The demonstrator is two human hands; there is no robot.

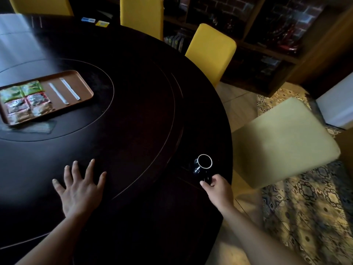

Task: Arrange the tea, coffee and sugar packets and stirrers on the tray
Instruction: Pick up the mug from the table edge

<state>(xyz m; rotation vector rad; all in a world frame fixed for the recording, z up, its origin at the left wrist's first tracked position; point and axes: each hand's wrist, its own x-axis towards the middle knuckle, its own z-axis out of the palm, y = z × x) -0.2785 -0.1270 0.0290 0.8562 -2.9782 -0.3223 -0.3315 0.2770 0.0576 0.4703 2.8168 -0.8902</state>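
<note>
Leftmost, on the dark inner disc of the round table (133, 111): copper-brown tray (84, 84), shallow rim, long side angled toward the viewer. Packets (26, 101) laid in a tight two-wide grid filling the left part: green pair (21, 91) at the far row, red-and-silver pair (28, 103) in the middle, brownish pair (28, 113) nearest, edges touching or nearly so. Just right of the grid, two pale stirrers (65, 91) lying parallel, apart from each other and from the packets, on bare tray floor. Grouping by colour and the even spacing read as deliberate sorting; tray looks close to finished, judging from this alone. Flat dark sheet (41, 127) on the disc just beside the tray's near rim (too dim to identify).

Further right, near edge of the table: left hand (80, 190) pressed palm-down on the wood, fingers spread wide, holding nothing. Probably bracing while leaning, or steadying the turning disc; cannot tell which.

Right again, close to the table's rim: small black mug (202, 165), white-edged mouth, tilted toward the camera. Right hand (217, 190) closed around its handle side, thumb and fingers pinched on it; grip low, likely to lift or shift the mug clear of the edge.

Far side of the table: small blue and yellow items (95, 21), well apart from the tray. Yellow chairs (210, 52) ranged round the table; cream cushioned seat (282, 142) at far right over patterned floor.
</note>
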